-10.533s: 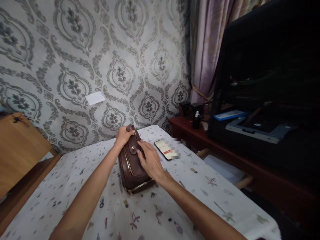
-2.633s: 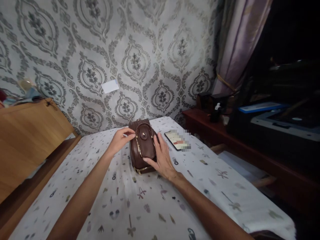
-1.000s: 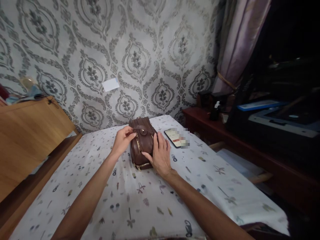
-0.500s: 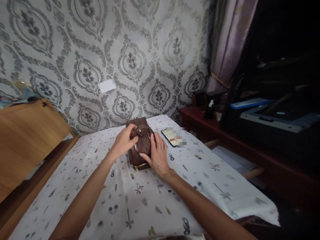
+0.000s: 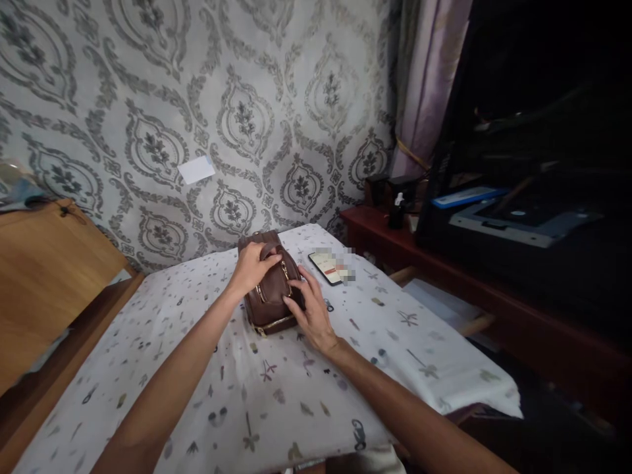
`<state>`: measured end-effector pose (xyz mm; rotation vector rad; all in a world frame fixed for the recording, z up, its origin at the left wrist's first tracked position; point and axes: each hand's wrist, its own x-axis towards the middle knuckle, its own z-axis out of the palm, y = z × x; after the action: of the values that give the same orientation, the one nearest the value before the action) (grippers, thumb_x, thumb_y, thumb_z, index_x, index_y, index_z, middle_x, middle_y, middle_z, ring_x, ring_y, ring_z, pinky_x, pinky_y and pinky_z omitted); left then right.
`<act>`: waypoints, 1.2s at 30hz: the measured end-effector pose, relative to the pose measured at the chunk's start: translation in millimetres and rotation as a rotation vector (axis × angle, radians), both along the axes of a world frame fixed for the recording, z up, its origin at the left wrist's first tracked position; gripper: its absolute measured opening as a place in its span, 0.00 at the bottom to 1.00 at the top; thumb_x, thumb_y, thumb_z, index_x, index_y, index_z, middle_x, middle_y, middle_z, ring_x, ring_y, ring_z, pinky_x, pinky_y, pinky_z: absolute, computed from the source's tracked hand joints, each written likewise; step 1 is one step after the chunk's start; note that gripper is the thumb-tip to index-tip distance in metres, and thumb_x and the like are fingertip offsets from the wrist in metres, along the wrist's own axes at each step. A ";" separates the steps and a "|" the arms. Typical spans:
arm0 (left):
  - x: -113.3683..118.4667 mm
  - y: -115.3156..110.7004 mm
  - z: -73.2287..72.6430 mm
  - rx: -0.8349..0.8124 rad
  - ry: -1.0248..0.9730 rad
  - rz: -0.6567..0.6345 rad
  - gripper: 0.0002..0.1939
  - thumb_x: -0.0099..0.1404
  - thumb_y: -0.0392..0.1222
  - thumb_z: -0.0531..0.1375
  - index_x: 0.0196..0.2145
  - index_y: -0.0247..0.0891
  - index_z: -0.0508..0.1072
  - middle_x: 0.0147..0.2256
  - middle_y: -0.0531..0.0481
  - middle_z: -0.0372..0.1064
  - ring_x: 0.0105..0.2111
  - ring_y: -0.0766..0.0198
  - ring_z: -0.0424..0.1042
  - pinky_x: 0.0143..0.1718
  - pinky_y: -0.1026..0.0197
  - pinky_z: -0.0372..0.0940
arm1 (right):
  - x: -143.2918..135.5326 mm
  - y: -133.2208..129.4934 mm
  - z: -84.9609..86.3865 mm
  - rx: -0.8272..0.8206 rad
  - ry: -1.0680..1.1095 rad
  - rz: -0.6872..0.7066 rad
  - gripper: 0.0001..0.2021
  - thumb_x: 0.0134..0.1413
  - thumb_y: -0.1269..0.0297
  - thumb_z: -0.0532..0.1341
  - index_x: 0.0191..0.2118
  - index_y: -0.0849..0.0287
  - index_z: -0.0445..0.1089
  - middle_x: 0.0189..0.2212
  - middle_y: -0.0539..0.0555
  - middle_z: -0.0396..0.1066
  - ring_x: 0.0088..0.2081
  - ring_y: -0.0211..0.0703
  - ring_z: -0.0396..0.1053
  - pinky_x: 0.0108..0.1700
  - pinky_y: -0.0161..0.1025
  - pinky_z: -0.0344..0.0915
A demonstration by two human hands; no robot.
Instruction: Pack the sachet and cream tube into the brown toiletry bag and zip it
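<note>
A brown leather bag with gold zippers rests on a white patterned cloth. Near its top, my left hand is closed on the bag by its handle, with the thumb reaching toward a gold zipper. My right hand lies at the bag's right side, thumb and index finger close together at the lower end of the zipper, the other fingers bent against the side. Whether a zipper pull is between those fingertips is too small to tell.
A phone lies right of the bag. Beyond the cloth's right edge are an open drawer, a red shelf with a small dark bottle, and a large dark screen. A wooden panel stands left.
The view has shifted slightly right. My left hand's thumb has moved across the bag's top toward the zipper. My right hand's thumb and index finger have drawn closer together.
</note>
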<state>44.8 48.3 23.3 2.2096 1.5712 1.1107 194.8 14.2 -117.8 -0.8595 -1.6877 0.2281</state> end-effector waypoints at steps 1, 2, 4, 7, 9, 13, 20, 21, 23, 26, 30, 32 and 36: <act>-0.4 1.4 -1.3 -0.016 -0.029 -0.005 0.07 0.59 0.40 0.62 0.24 0.37 0.72 0.24 0.53 0.68 0.29 0.63 0.65 0.35 0.61 0.60 | -1.0 1.4 -0.4 0.005 0.005 -0.003 0.15 0.68 0.55 0.55 0.53 0.56 0.67 0.64 0.63 0.58 0.66 0.53 0.58 0.64 0.54 0.61; -0.6 2.5 -2.3 -0.025 -0.049 -0.011 0.08 0.58 0.40 0.62 0.24 0.37 0.72 0.24 0.54 0.67 0.28 0.64 0.65 0.34 0.61 0.60 | -2.0 3.0 -0.7 0.007 0.008 -0.007 0.15 0.67 0.55 0.56 0.53 0.55 0.68 0.64 0.63 0.59 0.65 0.53 0.59 0.63 0.54 0.62; -0.7 4.0 -3.8 -0.022 -0.073 -0.019 0.08 0.58 0.41 0.62 0.23 0.37 0.71 0.24 0.54 0.67 0.28 0.64 0.65 0.33 0.62 0.59 | -4.4 6.2 -1.5 0.007 0.007 -0.023 0.14 0.66 0.54 0.57 0.52 0.54 0.69 0.63 0.62 0.60 0.64 0.54 0.61 0.62 0.55 0.63; -0.7 5.0 -4.9 -0.011 -0.078 -0.023 0.07 0.58 0.40 0.62 0.24 0.37 0.71 0.25 0.53 0.68 0.30 0.63 0.66 0.35 0.61 0.60 | -9.0 10.9 -2.5 0.011 0.013 -0.061 0.14 0.65 0.53 0.57 0.50 0.54 0.69 0.61 0.63 0.61 0.62 0.55 0.62 0.61 0.56 0.63; -0.9 5.0 -5.6 0.000 -0.063 -0.020 0.07 0.59 0.40 0.62 0.24 0.38 0.71 0.25 0.53 0.68 0.31 0.62 0.66 0.36 0.60 0.60 | -11.0 13.3 -2.9 0.015 0.015 -0.081 0.14 0.65 0.52 0.57 0.49 0.54 0.69 0.61 0.63 0.60 0.61 0.55 0.62 0.60 0.56 0.63; -1.0 4.1 -6.8 0.011 -0.062 -0.005 0.07 0.59 0.39 0.62 0.24 0.38 0.72 0.27 0.52 0.70 0.34 0.60 0.68 0.39 0.58 0.62 | -7.0 15.0 -2.5 0.011 -0.036 -0.063 0.15 0.65 0.51 0.57 0.50 0.54 0.69 0.61 0.62 0.60 0.61 0.56 0.61 0.60 0.57 0.63; -0.9 3.7 -8.8 0.002 -0.109 0.008 0.04 0.58 0.38 0.63 0.26 0.38 0.73 0.30 0.51 0.72 0.37 0.58 0.69 0.45 0.56 0.62 | -2.4 18.4 -5.0 0.067 -0.102 -0.042 0.25 0.59 0.41 0.59 0.51 0.56 0.68 0.62 0.65 0.58 0.61 0.59 0.60 0.60 0.57 0.62; -0.8 3.6 -9.0 -0.001 -0.118 0.008 0.04 0.58 0.38 0.63 0.27 0.38 0.73 0.31 0.51 0.72 0.38 0.57 0.69 0.46 0.55 0.62 | -4.1 19.1 -5.7 0.070 -0.099 -0.059 0.24 0.59 0.41 0.59 0.51 0.56 0.68 0.62 0.65 0.59 0.61 0.59 0.60 0.60 0.57 0.62; -0.5 2.9 -8.9 -0.006 -0.133 0.012 0.03 0.58 0.38 0.63 0.27 0.39 0.73 0.31 0.51 0.72 0.39 0.57 0.69 0.46 0.55 0.62 | -7.8 20.3 -6.9 0.065 -0.100 -0.089 0.24 0.59 0.42 0.60 0.51 0.55 0.68 0.62 0.65 0.59 0.61 0.59 0.60 0.59 0.57 0.62; 0.2 1.0 -8.4 -0.006 -0.130 0.013 0.04 0.58 0.38 0.63 0.27 0.39 0.73 0.31 0.50 0.72 0.41 0.55 0.69 0.48 0.54 0.62 | -11.4 21.2 -8.0 0.054 -0.117 -0.108 0.22 0.59 0.43 0.61 0.51 0.54 0.68 0.62 0.64 0.59 0.61 0.59 0.60 0.59 0.56 0.61; 1.5 -1.1 -8.3 0.017 -0.100 0.017 0.05 0.58 0.37 0.64 0.25 0.40 0.71 0.32 0.50 0.71 0.44 0.54 0.67 0.50 0.53 0.61 | -12.4 22.5 -9.3 0.047 -0.105 -0.116 0.22 0.59 0.43 0.61 0.50 0.53 0.69 0.61 0.63 0.60 0.61 0.60 0.60 0.59 0.56 0.61; 2.9 -1.8 -9.0 0.013 -0.098 0.042 0.06 0.57 0.36 0.64 0.26 0.40 0.70 0.33 0.49 0.71 0.44 0.54 0.67 0.50 0.53 0.61 | -12.5 23.2 -10.0 0.042 -0.102 -0.118 0.21 0.59 0.43 0.60 0.50 0.53 0.69 0.61 0.63 0.60 0.61 0.59 0.61 0.59 0.57 0.61; 7.3 -5.9 -10.9 0.004 -0.065 0.074 0.05 0.57 0.35 0.64 0.26 0.40 0.71 0.34 0.48 0.71 0.44 0.53 0.67 0.50 0.52 0.60 | -12.5 23.9 -10.8 0.070 -0.098 -0.116 0.22 0.60 0.43 0.60 0.50 0.54 0.69 0.61 0.64 0.60 0.60 0.58 0.61 0.59 0.55 0.62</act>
<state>52.1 42.4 12.4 2.1110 1.6366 1.1949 182.3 38.1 -128.7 -0.9257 -1.7198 0.0482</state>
